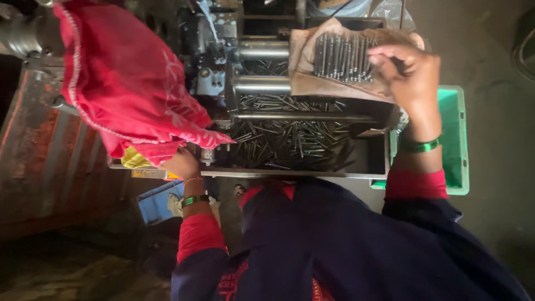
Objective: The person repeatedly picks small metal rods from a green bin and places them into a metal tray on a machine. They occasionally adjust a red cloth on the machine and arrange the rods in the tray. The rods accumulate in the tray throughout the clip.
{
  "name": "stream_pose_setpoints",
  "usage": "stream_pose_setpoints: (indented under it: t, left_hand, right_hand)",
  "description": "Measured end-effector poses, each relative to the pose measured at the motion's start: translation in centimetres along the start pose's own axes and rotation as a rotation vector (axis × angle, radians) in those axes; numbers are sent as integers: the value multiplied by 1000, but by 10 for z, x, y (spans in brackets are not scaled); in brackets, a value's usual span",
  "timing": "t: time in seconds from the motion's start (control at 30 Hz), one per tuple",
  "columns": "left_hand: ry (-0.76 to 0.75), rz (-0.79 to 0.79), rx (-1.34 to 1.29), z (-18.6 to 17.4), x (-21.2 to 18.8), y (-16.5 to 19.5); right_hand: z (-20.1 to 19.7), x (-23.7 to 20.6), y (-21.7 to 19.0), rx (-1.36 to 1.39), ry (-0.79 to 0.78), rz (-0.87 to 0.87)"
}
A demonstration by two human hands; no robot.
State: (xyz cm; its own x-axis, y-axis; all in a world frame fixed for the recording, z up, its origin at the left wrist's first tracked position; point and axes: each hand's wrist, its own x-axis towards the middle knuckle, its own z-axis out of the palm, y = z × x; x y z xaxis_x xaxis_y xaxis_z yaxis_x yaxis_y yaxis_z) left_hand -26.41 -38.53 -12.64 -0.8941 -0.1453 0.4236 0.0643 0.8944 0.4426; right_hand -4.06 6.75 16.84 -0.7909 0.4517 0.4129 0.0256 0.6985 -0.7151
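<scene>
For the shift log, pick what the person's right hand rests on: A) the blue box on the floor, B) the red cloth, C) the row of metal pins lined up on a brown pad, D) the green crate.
C: the right hand has its fingertips on the row of metal pins lined up on the brown pad, above the tray of loose pins.

Right hand [409, 75] raised, fingers curled; left hand [181, 163] low, half-hidden

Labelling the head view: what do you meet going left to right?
Rusty corrugated metal panel → red embroidered cloth → left hand → steel tray of loose dark metal pins → right hand → green plastic crate.
</scene>
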Motion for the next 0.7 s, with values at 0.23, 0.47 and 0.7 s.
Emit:
stream_pose_setpoints:
  t: [0.23, 0.47, 0.7]
  left_hand:
    - [-275, -235, 145, -7, 1, 14]
    - [136, 63, 60, 0, 2, 12]
    - [123, 90, 194, -9, -1, 19]
  right_hand:
    - [-57, -43, 13, -117, 103, -4]
    - [-62, -44, 38, -359, 136, -200]
    - [-21, -14, 46, -649, 191, -215]
